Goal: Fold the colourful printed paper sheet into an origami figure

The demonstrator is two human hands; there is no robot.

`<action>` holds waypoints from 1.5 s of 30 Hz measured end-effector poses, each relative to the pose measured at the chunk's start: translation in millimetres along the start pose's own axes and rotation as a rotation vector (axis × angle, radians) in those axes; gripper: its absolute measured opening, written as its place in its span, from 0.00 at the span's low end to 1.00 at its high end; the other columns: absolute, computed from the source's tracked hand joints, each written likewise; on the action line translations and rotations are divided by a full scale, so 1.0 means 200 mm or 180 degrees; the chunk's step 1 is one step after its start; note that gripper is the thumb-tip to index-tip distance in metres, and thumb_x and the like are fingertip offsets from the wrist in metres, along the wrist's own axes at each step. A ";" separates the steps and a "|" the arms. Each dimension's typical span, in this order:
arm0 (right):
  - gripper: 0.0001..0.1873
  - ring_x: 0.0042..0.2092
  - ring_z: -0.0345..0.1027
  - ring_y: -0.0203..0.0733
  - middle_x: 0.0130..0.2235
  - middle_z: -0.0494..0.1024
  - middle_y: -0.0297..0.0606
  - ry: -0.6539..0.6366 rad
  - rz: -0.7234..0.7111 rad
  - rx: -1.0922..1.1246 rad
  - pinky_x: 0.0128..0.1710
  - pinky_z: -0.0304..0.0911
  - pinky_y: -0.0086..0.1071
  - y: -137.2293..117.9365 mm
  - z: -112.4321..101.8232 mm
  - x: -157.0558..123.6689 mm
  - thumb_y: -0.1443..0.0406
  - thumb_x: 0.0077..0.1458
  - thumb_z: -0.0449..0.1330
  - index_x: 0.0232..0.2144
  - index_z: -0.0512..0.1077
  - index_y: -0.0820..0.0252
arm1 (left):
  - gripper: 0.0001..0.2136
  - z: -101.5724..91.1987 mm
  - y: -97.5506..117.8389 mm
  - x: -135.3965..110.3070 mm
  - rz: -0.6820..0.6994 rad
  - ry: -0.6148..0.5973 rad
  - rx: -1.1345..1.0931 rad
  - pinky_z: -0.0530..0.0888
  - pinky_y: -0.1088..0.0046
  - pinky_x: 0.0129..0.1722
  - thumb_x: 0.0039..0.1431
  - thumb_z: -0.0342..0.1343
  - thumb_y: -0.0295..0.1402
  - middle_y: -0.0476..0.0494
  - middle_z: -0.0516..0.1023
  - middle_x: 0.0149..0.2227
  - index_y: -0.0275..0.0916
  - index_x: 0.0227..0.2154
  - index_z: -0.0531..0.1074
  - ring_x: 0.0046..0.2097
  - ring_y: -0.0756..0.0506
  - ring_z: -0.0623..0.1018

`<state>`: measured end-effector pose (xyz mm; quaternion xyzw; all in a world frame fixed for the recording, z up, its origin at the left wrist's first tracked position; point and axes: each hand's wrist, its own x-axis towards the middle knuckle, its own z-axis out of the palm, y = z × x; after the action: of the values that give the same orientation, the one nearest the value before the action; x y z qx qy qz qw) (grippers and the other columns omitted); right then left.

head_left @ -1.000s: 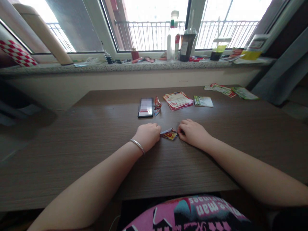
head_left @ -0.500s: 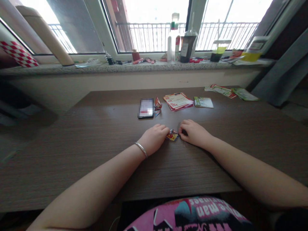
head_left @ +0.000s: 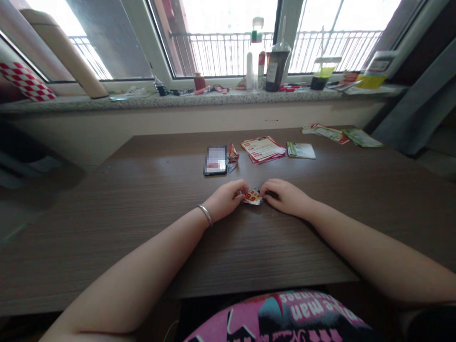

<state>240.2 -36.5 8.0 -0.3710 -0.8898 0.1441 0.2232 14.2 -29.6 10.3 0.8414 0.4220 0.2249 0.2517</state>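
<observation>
A small piece of folded printed paper (head_left: 253,196), yellow and red with large digits, lies low over the table between my hands. My left hand (head_left: 228,197), with a silver bangle at the wrist, pinches its left side between thumb and fingers. At the paper's right edge, my right hand (head_left: 283,195) is closed in a pinch on it, its fingers curled. Beyond them rests a folded red and blue paper piece (head_left: 232,157), touching or nearly touching the right side of a phone (head_left: 215,160) with a blurred screen.
A stack of red-bordered leaflets (head_left: 263,149) and a small pile of greenish cards (head_left: 301,150) sit farther back. More leaflets (head_left: 331,133) lie at the far right corner of the brown table (head_left: 117,204). Bottles and cups line the windowsill (head_left: 213,98).
The paper has turned so its digits show more fully. My left hand has shifted slightly left and its pinch shows more plainly; my right hand has barely moved.
</observation>
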 end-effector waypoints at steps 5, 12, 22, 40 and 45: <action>0.07 0.40 0.67 0.39 0.37 0.75 0.38 0.0094 -0.0051 0.0262 0.42 0.62 0.33 0.01 0.00 -0.01 0.71 0.49 0.58 0.35 0.71 0.60 | 0.04 0.01 -0.04 0.02 -0.0423 -0.0202 -0.1125 0.71 0.75 0.35 0.51 0.50 0.24 0.49 0.74 0.29 0.35 0.28 0.69 0.32 0.51 0.74; 0.04 0.36 0.68 0.37 0.33 0.75 0.36 0.0245 0.0515 0.0841 0.37 0.62 0.30 0.02 0.02 -0.01 0.66 0.53 0.57 0.31 0.71 0.60 | 0.06 -0.02 -0.04 0.02 -0.0712 -0.0313 -0.1568 0.67 0.77 0.30 0.51 0.52 0.31 0.51 0.73 0.28 0.35 0.29 0.70 0.28 0.53 0.70; 0.07 0.30 0.65 0.35 0.28 0.75 0.33 0.0140 0.0962 0.0915 0.31 0.59 0.28 0.02 0.04 0.01 0.62 0.51 0.58 0.29 0.72 0.60 | 0.14 0.00 -0.01 0.00 -0.0224 -0.0394 -0.0603 0.64 0.76 0.28 0.53 0.57 0.43 0.48 0.73 0.31 0.36 0.34 0.71 0.29 0.51 0.69; 0.06 0.35 0.64 0.39 0.30 0.74 0.35 0.0101 0.0380 -0.0155 0.40 0.56 0.32 0.01 0.03 0.04 0.62 0.49 0.62 0.28 0.72 0.60 | 0.12 0.02 0.05 -0.01 0.0143 -0.0078 0.0827 0.68 0.73 0.35 0.56 0.55 0.41 0.45 0.69 0.34 0.37 0.28 0.71 0.34 0.48 0.70; 0.07 0.36 0.63 0.39 0.30 0.73 0.35 0.0048 0.0430 -0.0219 0.39 0.55 0.32 0.01 0.03 0.04 0.62 0.49 0.63 0.29 0.72 0.60 | 0.09 0.02 0.04 -0.01 0.0118 -0.0107 0.0897 0.69 0.72 0.38 0.56 0.56 0.39 0.45 0.70 0.35 0.38 0.31 0.72 0.37 0.47 0.72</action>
<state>233.6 -30.6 4.8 -0.4387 -0.8655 0.1254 0.2067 20.5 -37.2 12.0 0.8797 0.4295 0.1539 0.1339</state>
